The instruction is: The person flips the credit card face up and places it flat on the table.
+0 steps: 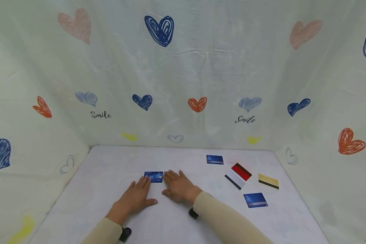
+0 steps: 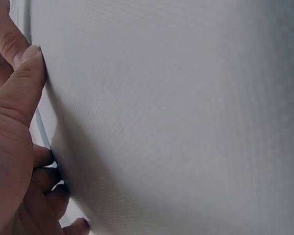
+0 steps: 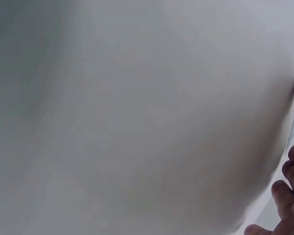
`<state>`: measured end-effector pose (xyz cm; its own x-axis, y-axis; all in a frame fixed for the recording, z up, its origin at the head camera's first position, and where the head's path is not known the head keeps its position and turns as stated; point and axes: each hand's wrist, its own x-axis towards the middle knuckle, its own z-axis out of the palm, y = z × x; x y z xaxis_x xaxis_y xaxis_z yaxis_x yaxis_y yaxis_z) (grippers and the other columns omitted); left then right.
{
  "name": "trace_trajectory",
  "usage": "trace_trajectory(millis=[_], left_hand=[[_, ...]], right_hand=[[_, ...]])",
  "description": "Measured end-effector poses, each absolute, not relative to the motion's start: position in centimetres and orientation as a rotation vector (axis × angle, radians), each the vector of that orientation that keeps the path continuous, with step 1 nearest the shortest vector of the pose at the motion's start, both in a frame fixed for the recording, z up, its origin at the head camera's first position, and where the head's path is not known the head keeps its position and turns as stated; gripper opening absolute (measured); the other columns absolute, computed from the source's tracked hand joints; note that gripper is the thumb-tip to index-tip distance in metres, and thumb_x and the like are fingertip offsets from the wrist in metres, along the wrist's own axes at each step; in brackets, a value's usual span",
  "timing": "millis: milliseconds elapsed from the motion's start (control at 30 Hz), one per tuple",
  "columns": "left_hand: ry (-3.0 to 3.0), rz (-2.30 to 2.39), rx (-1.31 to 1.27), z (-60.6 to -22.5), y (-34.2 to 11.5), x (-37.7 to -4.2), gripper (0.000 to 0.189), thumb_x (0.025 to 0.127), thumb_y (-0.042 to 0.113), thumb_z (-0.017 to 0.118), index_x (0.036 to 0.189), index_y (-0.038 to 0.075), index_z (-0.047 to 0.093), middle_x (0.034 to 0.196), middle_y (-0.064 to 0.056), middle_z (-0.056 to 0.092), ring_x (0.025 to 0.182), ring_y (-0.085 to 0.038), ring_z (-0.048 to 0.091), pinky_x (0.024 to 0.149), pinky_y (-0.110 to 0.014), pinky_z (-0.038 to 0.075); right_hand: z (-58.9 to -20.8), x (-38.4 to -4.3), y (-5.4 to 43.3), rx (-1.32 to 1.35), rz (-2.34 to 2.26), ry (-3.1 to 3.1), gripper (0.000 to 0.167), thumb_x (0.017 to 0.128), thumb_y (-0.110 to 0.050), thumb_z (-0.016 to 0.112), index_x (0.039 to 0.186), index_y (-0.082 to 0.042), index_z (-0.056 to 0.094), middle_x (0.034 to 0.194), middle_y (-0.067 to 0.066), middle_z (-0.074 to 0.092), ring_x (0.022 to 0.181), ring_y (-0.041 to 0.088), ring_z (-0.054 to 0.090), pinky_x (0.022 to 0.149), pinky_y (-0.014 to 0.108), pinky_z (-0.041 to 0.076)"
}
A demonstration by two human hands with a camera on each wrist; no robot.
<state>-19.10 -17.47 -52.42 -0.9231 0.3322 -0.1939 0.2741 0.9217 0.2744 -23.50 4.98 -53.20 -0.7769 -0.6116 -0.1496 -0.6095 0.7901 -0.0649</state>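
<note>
A blue bank card point(image 1: 157, 176) with a chip lies flat on the white table. My left hand point(image 1: 136, 196) rests palm down with its fingers stretched out, the fingertips on the card's left part. To the right, my right hand point(image 1: 177, 186) also lies with extended fingers, its fingertips close against the card's right edge; whether they touch it I cannot tell. In the left wrist view, the left thumb point(image 2: 27, 83) and fingers press down on the white surface. Only some fingertips point(image 3: 284, 196) show at the edge of the right wrist view.
On the table's right side lie a blue card point(image 1: 215, 159), a red card point(image 1: 241, 171), a white card point(image 1: 235, 179), a yellow card point(image 1: 268, 181) and another blue card point(image 1: 255, 200). Behind the table point(image 1: 116, 159) hangs a white curtain point(image 1: 177, 74) with printed hearts.
</note>
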Motion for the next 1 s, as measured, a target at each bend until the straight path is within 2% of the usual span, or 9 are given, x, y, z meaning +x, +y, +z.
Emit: trace_trajectory(millis=[200, 433, 700, 1000], left_hand=[[2.834, 0.320, 0.425, -53.0, -17.3, -19.2, 0.098, 0.094, 0.058, 0.072, 0.157, -0.009, 0.038, 0.169, -0.027, 0.030, 0.158, -0.044, 0.028, 0.126, -0.066, 0.023], [2.832, 0.344, 0.434, -53.0, -17.2, -19.1, 0.098, 0.094, 0.058, 0.073, 0.157, -0.009, 0.038, 0.169, -0.028, 0.030, 0.158, -0.045, 0.028, 0.126, -0.065, 0.023], [2.840, 0.322, 0.423, -53.4, -17.5, -19.3, 0.099, 0.094, 0.059, 0.072, 0.158, -0.009, 0.037, 0.169, -0.027, 0.029, 0.158, -0.044, 0.027, 0.126, -0.065, 0.022], [2.840, 0.307, 0.418, -53.5, -17.6, -19.4, 0.098, 0.096, 0.060, 0.069, 0.160, -0.007, 0.035, 0.171, -0.025, 0.028, 0.160, -0.043, 0.025, 0.127, -0.064, 0.020]], right_hand=[[-52.7, -24.1, 9.3, -0.798, -0.113, 2.844, 0.073, 0.109, -0.055, 0.050, 0.166, -0.012, 0.033, 0.173, 0.003, 0.031, 0.162, 0.025, 0.026, 0.130, 0.054, 0.021], [-52.5, -25.1, 16.5, -0.601, -0.207, 2.916, 0.076, 0.107, -0.048, 0.056, 0.163, -0.001, 0.035, 0.171, 0.016, 0.033, 0.160, 0.036, 0.027, 0.128, 0.063, 0.019], [-52.4, -26.2, 22.7, -0.335, -0.170, 2.962, 0.083, 0.106, -0.049, 0.059, 0.161, 0.006, 0.032, 0.171, 0.024, 0.029, 0.160, 0.044, 0.023, 0.127, 0.067, 0.014], [-53.2, -26.8, 25.0, -0.372, -0.178, 2.944, 0.082, 0.108, -0.049, 0.054, 0.160, 0.009, 0.031, 0.170, 0.027, 0.028, 0.159, 0.046, 0.023, 0.127, 0.068, 0.015]])
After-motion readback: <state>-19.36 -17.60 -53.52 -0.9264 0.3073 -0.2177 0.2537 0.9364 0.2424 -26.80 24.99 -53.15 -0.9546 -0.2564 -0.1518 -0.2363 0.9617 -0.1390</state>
